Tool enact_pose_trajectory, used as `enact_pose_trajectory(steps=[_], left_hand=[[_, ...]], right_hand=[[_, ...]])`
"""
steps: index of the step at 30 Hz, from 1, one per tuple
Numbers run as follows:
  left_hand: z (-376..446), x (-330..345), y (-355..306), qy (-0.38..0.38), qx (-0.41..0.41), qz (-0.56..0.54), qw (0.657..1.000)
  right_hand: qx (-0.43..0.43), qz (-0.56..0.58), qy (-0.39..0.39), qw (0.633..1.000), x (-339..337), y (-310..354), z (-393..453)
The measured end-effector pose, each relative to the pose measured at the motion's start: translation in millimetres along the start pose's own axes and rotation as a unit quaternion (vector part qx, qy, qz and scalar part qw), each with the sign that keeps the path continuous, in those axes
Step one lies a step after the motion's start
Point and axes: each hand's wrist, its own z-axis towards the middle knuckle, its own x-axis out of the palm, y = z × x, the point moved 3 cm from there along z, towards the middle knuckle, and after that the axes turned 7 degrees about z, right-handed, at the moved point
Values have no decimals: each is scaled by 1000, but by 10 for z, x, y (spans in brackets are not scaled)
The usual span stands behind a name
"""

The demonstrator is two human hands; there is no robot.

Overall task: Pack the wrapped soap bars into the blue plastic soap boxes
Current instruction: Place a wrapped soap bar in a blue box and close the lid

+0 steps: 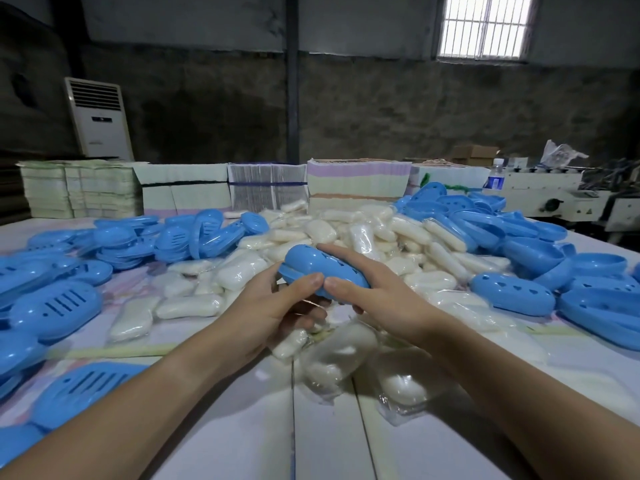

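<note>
Both my hands hold one closed blue plastic soap box [323,270] above the table's middle. My left hand [277,306] grips it from below and the near side, thumb on its near edge. My right hand [367,289] grips it from the right, its index finger along the top and its thumb meeting my left thumb. What is inside the box is hidden. A big heap of white wrapped soap bars [363,237] lies behind and under my hands, with more bars [339,358] close to me.
Blue box halves and lids lie piled at the left [55,306] and at the right [512,296]. Bundled stacks of flat cartons [266,185] line the table's far edge. A water bottle [495,178] stands far right, a white air conditioner [98,119] behind left.
</note>
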Motion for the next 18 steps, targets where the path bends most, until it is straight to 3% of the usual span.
enact_pose_trajectory(steps=[7, 18], left_hand=[[-15, 30, -5, 29, 14, 10, 999], [16, 21, 4, -16, -2, -56, 998]], right_hand=[[-1, 3, 26, 1000, -17, 18, -35], [-12, 66, -34, 997, 74, -3, 13]])
